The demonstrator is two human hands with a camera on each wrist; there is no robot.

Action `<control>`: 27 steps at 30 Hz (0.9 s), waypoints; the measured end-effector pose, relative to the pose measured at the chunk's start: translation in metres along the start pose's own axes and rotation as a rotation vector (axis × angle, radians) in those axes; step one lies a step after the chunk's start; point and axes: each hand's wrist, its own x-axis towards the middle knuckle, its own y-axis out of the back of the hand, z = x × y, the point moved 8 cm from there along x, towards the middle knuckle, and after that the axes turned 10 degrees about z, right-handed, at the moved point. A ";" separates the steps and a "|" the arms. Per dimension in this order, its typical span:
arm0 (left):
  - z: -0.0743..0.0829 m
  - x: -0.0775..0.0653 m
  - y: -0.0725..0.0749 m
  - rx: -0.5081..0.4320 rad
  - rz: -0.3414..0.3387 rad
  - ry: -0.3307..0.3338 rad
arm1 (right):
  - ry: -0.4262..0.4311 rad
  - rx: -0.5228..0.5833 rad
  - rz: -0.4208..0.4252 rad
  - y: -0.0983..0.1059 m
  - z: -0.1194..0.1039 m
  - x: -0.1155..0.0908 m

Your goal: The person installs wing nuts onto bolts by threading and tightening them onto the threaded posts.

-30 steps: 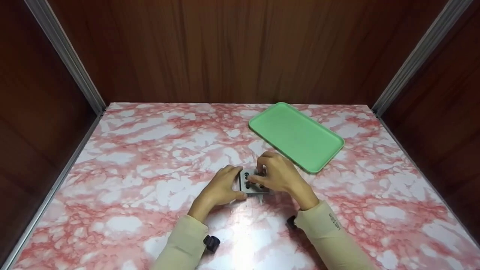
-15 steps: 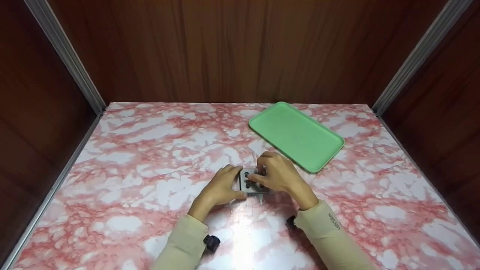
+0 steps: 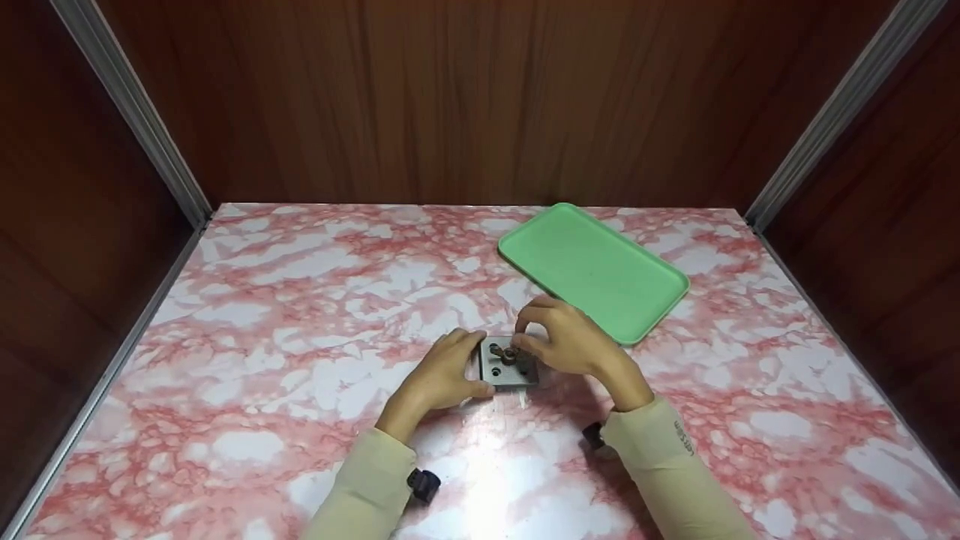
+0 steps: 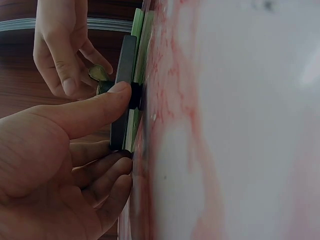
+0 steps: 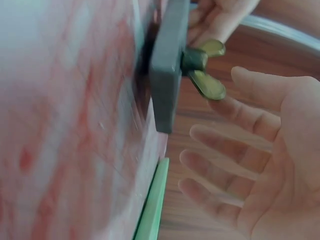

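Note:
A small grey square metal plate (image 3: 510, 376) with dark holes sits close over the table. From its middle rises a brass-coloured wing nut (image 3: 509, 357), whose two wings show clearly in the right wrist view. My left hand (image 3: 442, 373) grips the plate's left side, thumb on the near edge and fingers at the far edge. On the other side, my right hand (image 3: 568, 337) hovers by the wing nut. Its thumb stands apart from the wings, and its index fingertip (image 5: 220, 104) is right at the lower wing. The plate's underside is hidden in the head view.
Behind the right hand lies a light green tray (image 3: 592, 262), set at an angle on the red-and-white marbled table (image 3: 315, 315). Dark wood panels (image 3: 450, 105) wall the table at the back and both sides. Each wrist carries a small black camera (image 3: 424, 486).
My right hand has drawn back slightly to the right and its thumb has come off, uncovering the wing nut. The left hand and plate have stayed in place.

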 end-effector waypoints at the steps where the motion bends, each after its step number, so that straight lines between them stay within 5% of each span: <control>1: 0.000 0.000 0.000 0.000 0.005 -0.005 | 0.011 0.014 -0.009 0.001 0.000 0.000; 12: -0.001 0.000 0.001 -0.009 0.008 0.014 | 0.149 0.056 -0.084 0.000 -0.010 -0.001; 27: 0.001 -0.001 0.001 -0.008 -0.008 0.020 | 0.161 0.048 -0.158 -0.010 -0.010 -0.003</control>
